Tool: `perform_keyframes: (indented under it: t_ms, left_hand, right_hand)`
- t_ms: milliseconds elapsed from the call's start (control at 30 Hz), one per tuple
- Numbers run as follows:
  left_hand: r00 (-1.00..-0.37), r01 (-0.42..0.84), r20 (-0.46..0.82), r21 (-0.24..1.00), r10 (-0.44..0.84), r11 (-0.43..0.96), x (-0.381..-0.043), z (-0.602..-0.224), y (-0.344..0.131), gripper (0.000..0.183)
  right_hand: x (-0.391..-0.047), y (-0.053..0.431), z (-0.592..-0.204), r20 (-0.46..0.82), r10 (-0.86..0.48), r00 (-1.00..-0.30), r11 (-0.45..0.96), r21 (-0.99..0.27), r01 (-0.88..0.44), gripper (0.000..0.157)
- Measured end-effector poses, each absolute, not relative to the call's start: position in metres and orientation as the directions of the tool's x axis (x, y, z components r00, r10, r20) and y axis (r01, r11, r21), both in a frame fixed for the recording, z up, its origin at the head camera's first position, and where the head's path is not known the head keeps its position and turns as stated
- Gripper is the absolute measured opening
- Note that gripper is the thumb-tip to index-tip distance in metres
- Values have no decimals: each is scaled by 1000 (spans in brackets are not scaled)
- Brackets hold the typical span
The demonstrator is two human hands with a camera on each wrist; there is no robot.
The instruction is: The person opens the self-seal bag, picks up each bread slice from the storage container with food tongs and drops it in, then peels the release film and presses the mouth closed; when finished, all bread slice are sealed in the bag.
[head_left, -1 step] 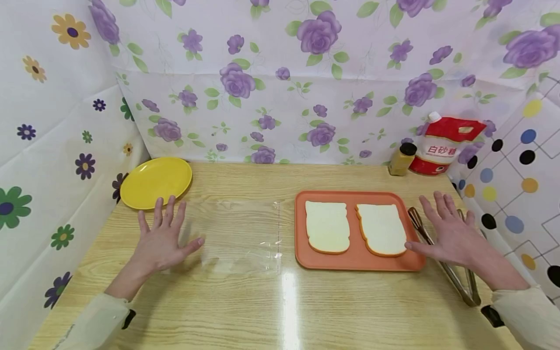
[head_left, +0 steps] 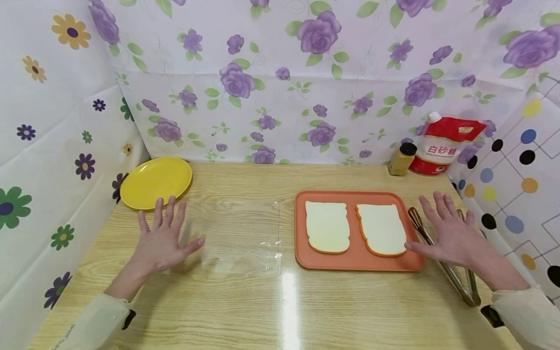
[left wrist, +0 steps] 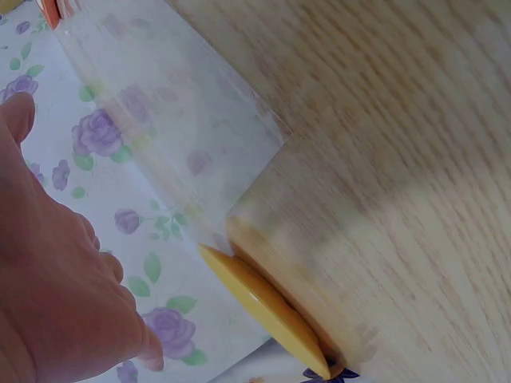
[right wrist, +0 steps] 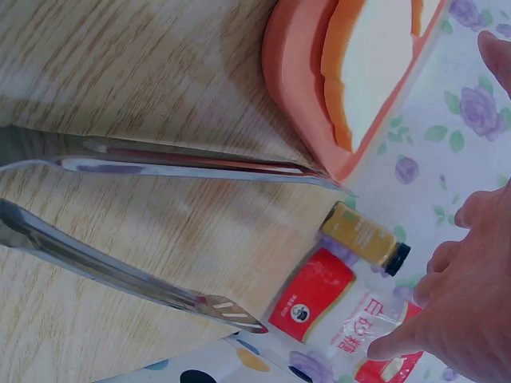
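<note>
- Left hand (head_left: 162, 243): fingers spread, thumb out, nothing held.
- Right hand (head_left: 450, 238): fingers likewise spread, nothing held; from here I cannot judge its height.
- Tongs (head_left: 459, 287): on the table (head_left: 227, 306) beneath the right hand, arms apart. Hazard: a palm lowered blindly could knock them into the tray.
- Film (head_left: 258, 248): clear, flat between left hand and tray. Hazard: a one-sided pull would likely crease it.
- Tray (head_left: 354, 262): right of the film; left slice (head_left: 328, 228) and right slice (head_left: 382, 229) lie flat on it, apart. Hazard: a bumped rim could slide both.
- Plate (head_left: 155, 180): beyond the left hand, near its fingertips. Hazard: a forward sweep could shove it.
- Jar (head_left: 399, 164) and pouch (head_left: 439, 150): standing, far right corner. Hazard: overreaching could tip the jar.
</note>
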State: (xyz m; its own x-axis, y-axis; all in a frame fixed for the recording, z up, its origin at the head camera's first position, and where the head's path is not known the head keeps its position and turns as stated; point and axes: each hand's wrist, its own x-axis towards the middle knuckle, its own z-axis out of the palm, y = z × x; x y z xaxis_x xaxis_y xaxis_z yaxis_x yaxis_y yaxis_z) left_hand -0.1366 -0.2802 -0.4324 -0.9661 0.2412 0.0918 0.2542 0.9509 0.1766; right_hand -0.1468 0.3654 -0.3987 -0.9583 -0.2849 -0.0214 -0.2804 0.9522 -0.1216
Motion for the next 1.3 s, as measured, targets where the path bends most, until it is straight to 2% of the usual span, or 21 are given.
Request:
perform_keyframes:
  t_ms: [133, 233, 300, 467, 533, 600, 733, 833, 900, 1067, 1300]
  left_hand:
    - [-964, 263, 89, 196, 250, 945, -136, -432, -279, 102]
    - [-956, 291, 112, 229, 272, 929, -136, -432, -275, 94]
    - [-943, 326, 154, 255, 294, 911, -136, -432, -270, 82]
    - [-881, 436, 333, 292, 337, 851, -139, -440, -247, 40]
    - [-855, 470, 379, 276, 354, 838, -141, -443, -235, 33]
    - [-845, 480, 381, 234, 375, 845, -145, -445, -222, 39]
    - [-867, 464, 281, 158, 411, 872, -150, -446, -199, 74]
    - [-884, 454, 202, 150, 422, 878, -152, -448, -186, 88]
    - [-879, 466, 190, 154, 437, 871, -153, -451, -180, 87]
    - [-860, 500, 213, 172, 464, 849, -161, -458, -171, 68]
    - [-879, 476, 103, 257, 466, 841, -169, -466, -167, 63]
  right_hand:
    - [-148, 363, -399, -1, -305, -952, 945, -122, -303, 118]
    - [-147, 355, -396, 13, -344, -939, 930, -137, -342, 114]
    - [-147, 345, -393, 22, -383, -924, 913, -146, -381, 110]
    - [-151, 304, -392, 99, -504, -858, 844, -156, -513, 94]
    - [-155, 283, -394, 138, -552, -823, 808, -156, -568, 87]
    - [-160, 260, -397, 151, -592, -792, 777, -156, -610, 86]
    - [-170, 215, -405, 102, -636, -765, 749, -154, -644, 91]
    - [-177, 184, -414, 70, -662, -747, 735, -137, -664, 91]
    - [-181, 164, -418, 67, -678, -732, 721, -136, -680, 83]
    - [-191, 115, -428, 36, -710, -703, 699, -80, -710, 67]
    - [-196, 69, -443, -90, -724, -684, 686, 15, -727, 71]
